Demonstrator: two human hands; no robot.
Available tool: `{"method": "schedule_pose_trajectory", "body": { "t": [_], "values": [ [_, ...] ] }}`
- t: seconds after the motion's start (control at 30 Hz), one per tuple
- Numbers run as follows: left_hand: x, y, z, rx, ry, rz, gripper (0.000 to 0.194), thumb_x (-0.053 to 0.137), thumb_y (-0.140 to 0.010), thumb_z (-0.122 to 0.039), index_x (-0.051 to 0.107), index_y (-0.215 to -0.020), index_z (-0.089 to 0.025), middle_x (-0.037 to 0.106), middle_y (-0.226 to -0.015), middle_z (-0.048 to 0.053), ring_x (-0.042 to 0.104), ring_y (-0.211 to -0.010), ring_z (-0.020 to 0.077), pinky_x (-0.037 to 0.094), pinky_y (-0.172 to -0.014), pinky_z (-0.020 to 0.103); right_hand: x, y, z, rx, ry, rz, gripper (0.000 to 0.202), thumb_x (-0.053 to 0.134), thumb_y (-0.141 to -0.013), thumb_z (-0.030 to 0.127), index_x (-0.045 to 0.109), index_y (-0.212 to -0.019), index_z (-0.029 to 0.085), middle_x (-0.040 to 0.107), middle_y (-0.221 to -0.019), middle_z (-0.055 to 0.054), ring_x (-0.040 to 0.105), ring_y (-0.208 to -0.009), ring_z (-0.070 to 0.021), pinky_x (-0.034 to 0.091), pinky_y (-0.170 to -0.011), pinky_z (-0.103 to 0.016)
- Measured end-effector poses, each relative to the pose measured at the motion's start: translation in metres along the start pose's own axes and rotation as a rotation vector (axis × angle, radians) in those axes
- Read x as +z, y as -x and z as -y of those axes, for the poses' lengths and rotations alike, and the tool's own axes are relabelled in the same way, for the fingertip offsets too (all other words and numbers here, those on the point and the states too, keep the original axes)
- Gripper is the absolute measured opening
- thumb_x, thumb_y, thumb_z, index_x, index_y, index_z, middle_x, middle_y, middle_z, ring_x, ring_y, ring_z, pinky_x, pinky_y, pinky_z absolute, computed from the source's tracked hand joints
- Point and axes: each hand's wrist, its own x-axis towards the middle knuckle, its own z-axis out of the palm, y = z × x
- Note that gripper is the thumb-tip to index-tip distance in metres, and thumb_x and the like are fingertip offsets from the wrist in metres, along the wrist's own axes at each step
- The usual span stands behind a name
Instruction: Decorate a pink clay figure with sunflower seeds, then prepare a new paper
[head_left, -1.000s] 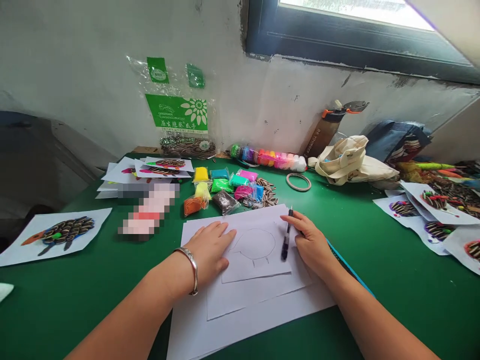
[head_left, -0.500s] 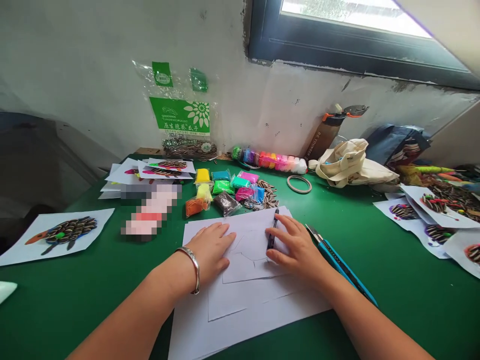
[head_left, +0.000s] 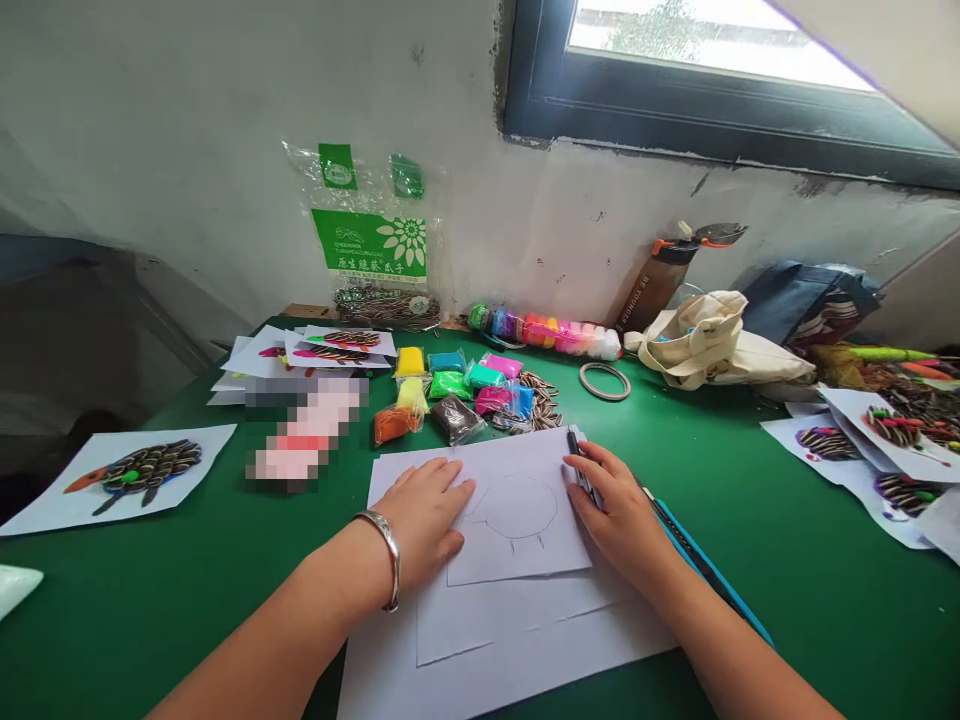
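Note:
A small white paper sheet (head_left: 487, 560) bears a thin outline drawing of a rounded body with two short legs. It lies on larger white sheets (head_left: 525, 650). My left hand (head_left: 424, 515), with a silver bangle at the wrist, rests flat with fingers spread on the small sheet's left side. At that sheet's right edge, my right hand (head_left: 619, 500) has its fingers curled around a dark pen (head_left: 574, 441), whose lower part is mostly covered. A blue utility knife (head_left: 712, 570) lies on the table beside my right forearm, partly hidden by it.
Bagged coloured clay (head_left: 450, 385) and loose sunflower seeds (head_left: 541, 400) lie beyond the paper. A tape ring (head_left: 604, 382) and cloth bag (head_left: 705, 340) sit behind on the right. Seed-covered pictures lie left (head_left: 150, 475) and right (head_left: 892, 425) on the green table (head_left: 300, 560).
My right hand has moved right with the pen, uncovering the right part of the outline and a second leg. My left hand stays on the paper. The camera view has shifted slightly.

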Motion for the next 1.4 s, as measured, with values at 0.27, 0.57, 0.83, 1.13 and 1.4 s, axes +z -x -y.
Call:
{"method": "schedule_pose_trajectory", "body": {
  "t": [0.27,0.57,0.83,1.13,1.4],
  "values": [
    [-0.002,-0.001,0.001,0.009,-0.023,0.015,0.052,0.056,-0.081,-0.024,0.048,-0.132,-0.02,0.039,-0.145,0.013,0.03,-0.135,0.0312,0.03,-0.109,0.048,-0.002,0.004,0.005,-0.069,0.039,-0.001,0.035,0.051,-0.089,0.036,0.064,-0.117,0.02,0.047,-0.136,-0.015,0.044,-0.126,-0.029,0.041,-0.102,-0.049],
    [-0.003,-0.003,0.008,0.071,0.024,-0.069,0.035,0.054,-0.083,-0.026,0.057,-0.117,-0.019,0.053,-0.129,0.013,0.046,-0.123,0.0294,0.038,-0.103,0.043,-0.001,0.006,0.007,-0.092,0.032,-0.083,0.029,0.053,-0.088,0.033,0.066,-0.111,0.022,0.054,-0.128,-0.013,0.05,-0.119,-0.0286,0.044,-0.098,-0.049],
    [-0.007,-0.006,0.013,-0.036,0.043,-0.251,0.025,0.041,-0.091,-0.026,0.063,-0.102,-0.021,0.065,-0.113,0.008,0.057,-0.11,0.0246,0.045,-0.093,0.037,-0.024,-0.004,0.041,-0.159,0.051,-0.099,0.03,0.048,-0.088,0.021,0.063,-0.113,0.026,0.058,-0.123,-0.009,0.053,-0.114,-0.0253,0.049,-0.092,-0.043],
    [-0.01,-0.011,0.013,-0.064,0.064,-0.257,0.025,0.042,-0.09,-0.024,0.066,-0.096,-0.021,0.07,-0.098,0.007,0.063,-0.095,0.0229,0.048,-0.081,0.033,0.022,-0.09,0.108,-0.415,0.313,0.102,0.044,0.043,-0.079,0.001,0.06,-0.116,0.02,0.057,-0.124,-0.011,0.051,-0.109,-0.025,0.043,-0.091,-0.038],
    [-0.003,-0.015,0.017,-0.031,0.093,-0.266,0.025,0.044,-0.089,-0.022,0.067,-0.096,-0.02,0.067,-0.096,0.008,0.057,-0.096,0.0245,0.045,-0.087,0.037,0.037,-0.097,0.111,-0.517,0.379,0.227,0.041,0.05,-0.079,0.006,0.058,-0.117,0.021,0.054,-0.128,-0.01,0.044,-0.119,-0.0259,0.037,-0.095,-0.038]
  ]
}}
